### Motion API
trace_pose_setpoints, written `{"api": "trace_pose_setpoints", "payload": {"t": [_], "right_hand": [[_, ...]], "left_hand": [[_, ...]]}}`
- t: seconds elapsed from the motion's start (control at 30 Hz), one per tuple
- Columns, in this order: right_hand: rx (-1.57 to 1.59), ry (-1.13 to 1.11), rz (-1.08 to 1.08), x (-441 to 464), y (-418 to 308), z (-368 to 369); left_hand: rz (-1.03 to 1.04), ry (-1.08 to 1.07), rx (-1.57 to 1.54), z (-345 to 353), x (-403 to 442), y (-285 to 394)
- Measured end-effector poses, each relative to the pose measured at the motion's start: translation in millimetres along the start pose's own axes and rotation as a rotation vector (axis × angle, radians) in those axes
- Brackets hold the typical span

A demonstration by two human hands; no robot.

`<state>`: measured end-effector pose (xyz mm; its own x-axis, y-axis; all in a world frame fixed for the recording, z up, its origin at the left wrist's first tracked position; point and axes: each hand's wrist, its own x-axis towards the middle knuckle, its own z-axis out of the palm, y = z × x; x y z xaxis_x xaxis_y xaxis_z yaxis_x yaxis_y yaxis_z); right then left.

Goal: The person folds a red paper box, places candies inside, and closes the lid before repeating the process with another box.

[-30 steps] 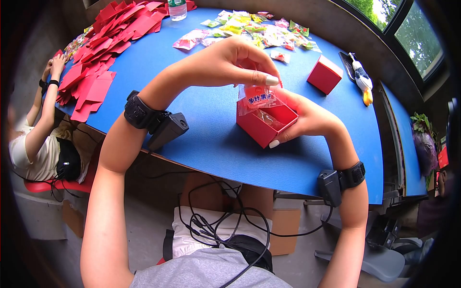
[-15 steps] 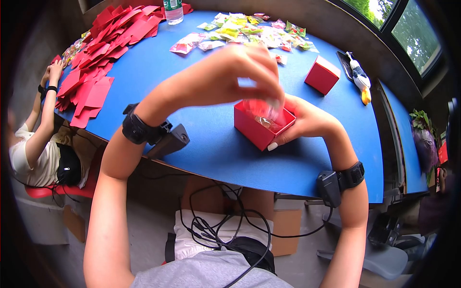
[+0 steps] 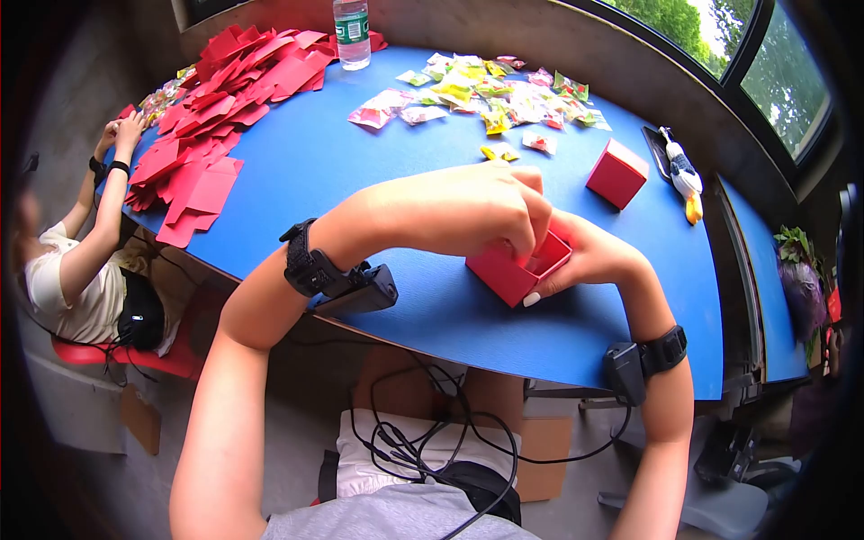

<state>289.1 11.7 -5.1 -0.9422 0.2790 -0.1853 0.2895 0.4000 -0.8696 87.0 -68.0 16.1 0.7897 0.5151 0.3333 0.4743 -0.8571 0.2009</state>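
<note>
An open red paper box (image 3: 504, 281) stands on the blue table near its front edge. My right hand (image 3: 596, 250) grips the box from the right side, with the thumb along its near wall. From the left, my left hand (image 3: 477, 209) reaches over the box with its fingers curled down into the opening. Its fingertips, and whatever they hold, are hidden. Just beyond my hands lie a yellow candy packet (image 3: 499, 152) and a white-and-red candy packet (image 3: 540, 142). A closed red box (image 3: 618, 174) sits to the right.
Wrapped candies (image 3: 486, 90) are spread at the back of the blue table (image 3: 315, 180). Flat red boxes (image 3: 207, 135) are heaped on the left beside a water bottle (image 3: 353, 36). A bird-shaped item (image 3: 682, 171) lies at right. Another person (image 3: 81, 261) works at far left.
My left hand has come down from above the box, and its fingers are now inside the opening. The clear wrapped piece seen at the box is hidden now. The view has shifted a little.
</note>
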Motion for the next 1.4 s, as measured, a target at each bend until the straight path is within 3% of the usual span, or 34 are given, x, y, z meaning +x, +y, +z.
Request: {"api": "trace_pose_setpoints", "payload": {"t": [0.03, 0.1, 0.17, 0.23, 0.3, 0.43, 0.63, 0.7, 0.73, 0.83, 0.87, 0.9, 1.03, 1.17, 1.33, 1.37, 1.4], "right_hand": [[-0.003, -0.002, -0.003, -1, 1, 0], [0.109, 0.011, -0.094, 1, 8, 2], [0.102, 0.022, -0.191, 8, 14, 5], [0.096, 0.007, -0.152, 8, 15, 0], [0.083, 0.002, -0.141, 7, 12, -1], [0.080, -0.005, -0.148, 7, 10, 1], [0.072, -0.001, -0.133, 5, 2, 2], [0.068, -0.005, -0.125, 4, -2, 2], [0.058, -0.005, -0.118, 4, -2, 2], [0.033, 0.004, -0.127, 4, 1, 1], [0.036, 0.005, -0.127, 4, 3, 2], [0.054, 0.007, -0.131, 5, 4, 2], [0.110, 0.001, -0.131, 4, 5, 3], [0.105, -0.001, -0.132, 4, 7, 2], [0.088, 0.001, -0.153, 3, 8, 1], [0.085, -0.013, -0.159, 3, 8, 1], [0.109, 0.024, -0.185, 2, 8, 4]], "left_hand": [[-0.002, 0.001, 0.004, -3, -1, -3], [0.005, 0.280, -0.268, -16, -3, -20], [-0.434, 0.507, 0.065, -26, -30, -98], [-0.663, 0.581, 0.155, -20, -61, -160], [-0.775, 0.567, 0.174, -10, -86, -209], [-0.859, 0.394, -0.026, -4, -80, -207], [-0.946, 0.280, 0.160, -8, -61, -192], [-0.919, 0.156, 0.058, -21, -66, -190], [-0.817, 0.245, 0.096, -21, -72, -195], [-0.779, 0.404, -0.042, -25, -82, -199], [-0.745, 0.575, -0.287, -24, -80, -195], [-0.769, 0.607, -0.393, -29, -81, -191], [-0.748, 0.500, -0.549, -52, -47, -121], [-0.535, 0.453, -0.724, -51, 5, -35], [-0.134, 0.326, -0.992, -26, 15, -24], [-0.131, 0.318, -1.000, -24, 17, -28], [0.018, 0.318, -0.829, -19, 19, -34]]}}
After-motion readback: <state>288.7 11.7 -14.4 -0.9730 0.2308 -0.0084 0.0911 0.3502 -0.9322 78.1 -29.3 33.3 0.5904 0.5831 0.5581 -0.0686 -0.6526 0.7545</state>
